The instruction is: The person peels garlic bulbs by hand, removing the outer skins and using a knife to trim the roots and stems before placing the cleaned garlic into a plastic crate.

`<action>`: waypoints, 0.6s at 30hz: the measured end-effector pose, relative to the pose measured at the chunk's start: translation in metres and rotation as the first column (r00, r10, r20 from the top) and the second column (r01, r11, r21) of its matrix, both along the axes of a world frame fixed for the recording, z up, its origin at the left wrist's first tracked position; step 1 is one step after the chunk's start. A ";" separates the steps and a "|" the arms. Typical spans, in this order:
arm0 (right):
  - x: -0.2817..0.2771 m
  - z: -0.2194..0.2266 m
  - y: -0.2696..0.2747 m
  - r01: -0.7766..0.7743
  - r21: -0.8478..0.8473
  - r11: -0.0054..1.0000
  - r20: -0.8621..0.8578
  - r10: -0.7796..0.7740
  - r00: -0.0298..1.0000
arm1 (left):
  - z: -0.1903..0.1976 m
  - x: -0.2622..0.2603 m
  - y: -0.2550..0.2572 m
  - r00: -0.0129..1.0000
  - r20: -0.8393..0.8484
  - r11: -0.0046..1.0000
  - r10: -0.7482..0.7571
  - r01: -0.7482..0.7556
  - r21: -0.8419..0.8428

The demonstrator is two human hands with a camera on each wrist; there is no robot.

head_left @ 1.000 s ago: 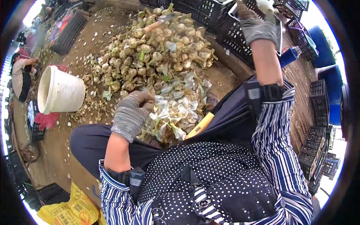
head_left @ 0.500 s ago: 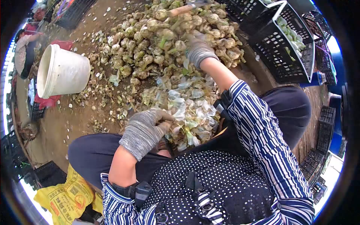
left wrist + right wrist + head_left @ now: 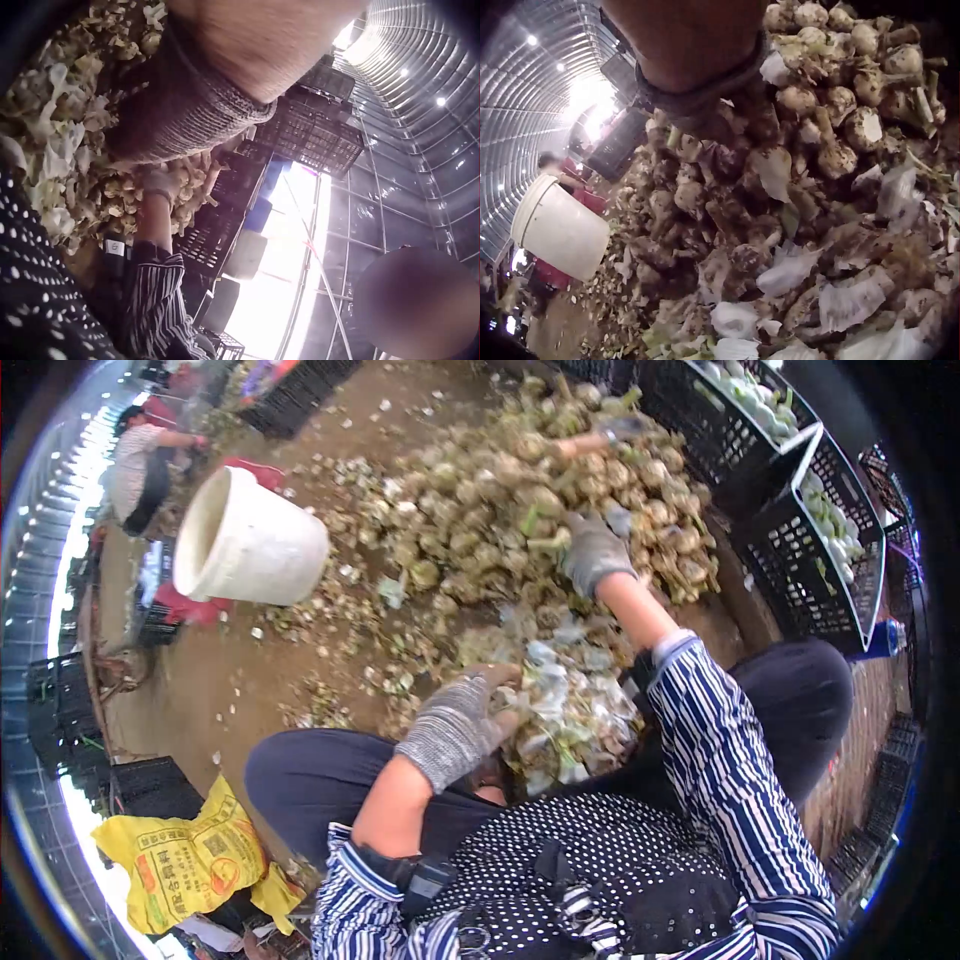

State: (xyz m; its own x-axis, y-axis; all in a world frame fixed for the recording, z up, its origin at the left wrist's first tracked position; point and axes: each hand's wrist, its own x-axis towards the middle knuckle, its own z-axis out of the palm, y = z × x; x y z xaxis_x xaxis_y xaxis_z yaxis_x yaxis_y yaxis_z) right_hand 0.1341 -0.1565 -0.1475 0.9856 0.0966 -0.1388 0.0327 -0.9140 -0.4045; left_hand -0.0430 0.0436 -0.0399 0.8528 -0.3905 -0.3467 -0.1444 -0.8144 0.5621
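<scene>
I am reaching my gloved right hand (image 3: pixel 592 552) into the garlic heap (image 3: pixel 520 500) on the ground ahead; its grip is hidden. My left hand (image 3: pixel 455 725) is resting, fingers loosely bent, on the peelings (image 3: pixel 565 695) between my knees.

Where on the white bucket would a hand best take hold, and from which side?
Probably the open rim of the white bucket, approached from its mouth on the person's left. It lies tipped on its side, the mouth facing left, so the rim edge is exposed there while the wall is broad and smooth.
</scene>
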 end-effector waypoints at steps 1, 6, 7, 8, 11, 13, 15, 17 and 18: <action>0.001 0.005 0.005 -0.025 0.142 0.990 -0.016 0.028 0.999 | 0.002 0.001 -0.002 0.949 -0.195 0.927 0.246 -0.289 -0.239; -0.044 0.126 0.044 -0.407 0.697 0.590 0.141 0.444 0.885 | 0.016 0.017 0.017 0.476 -0.813 0.147 0.335 -0.879 -0.454; -0.052 0.131 0.049 -0.566 0.653 0.503 0.343 0.469 0.814 | 0.022 0.018 0.018 0.462 -0.841 0.075 0.283 -0.885 -0.460; -0.062 0.151 0.051 -0.688 0.597 0.413 0.468 0.518 0.716 | 0.029 0.012 0.017 0.484 -0.831 -0.018 0.274 -0.862 -0.507; -0.091 0.184 0.055 -0.759 0.443 0.477 0.455 0.610 0.649 | 0.053 -0.002 0.010 0.648 -0.749 -0.097 0.138 -0.743 -0.662; -0.111 0.214 0.045 -0.776 0.361 0.517 0.435 0.643 0.631 | 0.053 -0.005 0.009 0.645 -0.759 -0.085 0.086 -0.755 -0.650; -0.120 0.223 0.035 -0.782 0.384 0.491 0.411 0.667 0.621 | 0.056 -0.009 0.000 0.613 -0.771 -0.073 0.172 -0.773 -0.630; -0.132 0.233 0.020 -0.751 0.435 0.497 0.342 0.680 0.649 | 0.061 -0.014 0.004 0.750 -0.657 0.049 -0.073 -0.655 -0.754; -0.139 0.234 0.014 -0.755 0.425 0.498 0.351 0.678 0.645 | 0.064 -0.014 0.003 0.757 -0.634 0.097 -0.158 -0.627 -0.773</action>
State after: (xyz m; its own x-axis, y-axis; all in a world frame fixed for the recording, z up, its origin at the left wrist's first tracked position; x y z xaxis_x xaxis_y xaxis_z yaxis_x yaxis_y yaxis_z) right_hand -0.0049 -0.1429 0.0862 0.5473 0.7916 0.2716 0.6656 -0.2150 -0.7146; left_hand -0.0566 0.0469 0.0246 0.8271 -0.5129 -0.2299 0.5042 0.4963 0.7067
